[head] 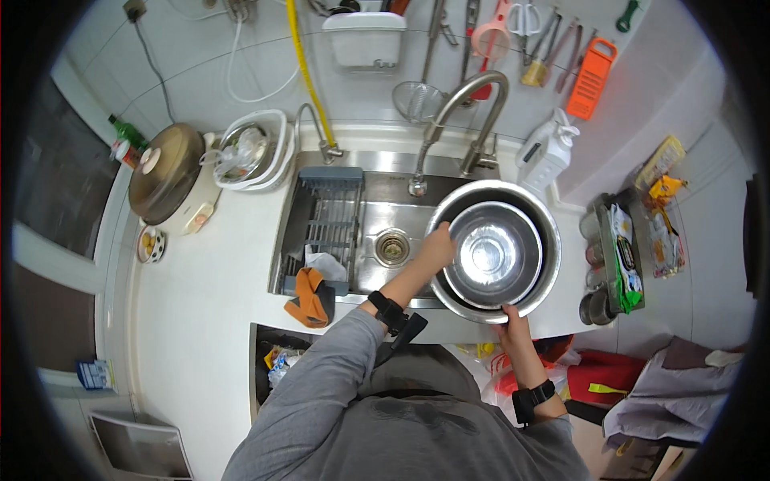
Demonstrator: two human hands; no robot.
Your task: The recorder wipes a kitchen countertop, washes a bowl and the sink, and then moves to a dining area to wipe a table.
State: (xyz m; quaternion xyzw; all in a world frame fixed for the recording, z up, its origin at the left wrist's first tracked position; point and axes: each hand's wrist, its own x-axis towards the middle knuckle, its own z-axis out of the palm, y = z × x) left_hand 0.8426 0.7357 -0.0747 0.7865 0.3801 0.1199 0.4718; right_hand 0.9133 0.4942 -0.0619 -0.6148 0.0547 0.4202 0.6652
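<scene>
Two stainless steel bowls, one nested in the other, are over the right part of the sink. My left hand [441,246] grips the left rim of the smaller inner bowl [484,258]; its fingertips are partly hidden. At the near rim of the larger outer bowl [551,252], my right hand [512,324] has its thumb over the edge, with the fingers hidden below. The inner bowl looks bare and shiny. Behind the bowls the curved faucet [463,90] rises, its spray head just left of them.
A drying rack [331,174] spans the left side of the steel sink [385,210], with an orange-grey cloth [310,297] at its front. A white jug [547,153] stands behind the bowls, and a spice rack [607,264] is at right. Utensils and an orange grater [591,78] hang above.
</scene>
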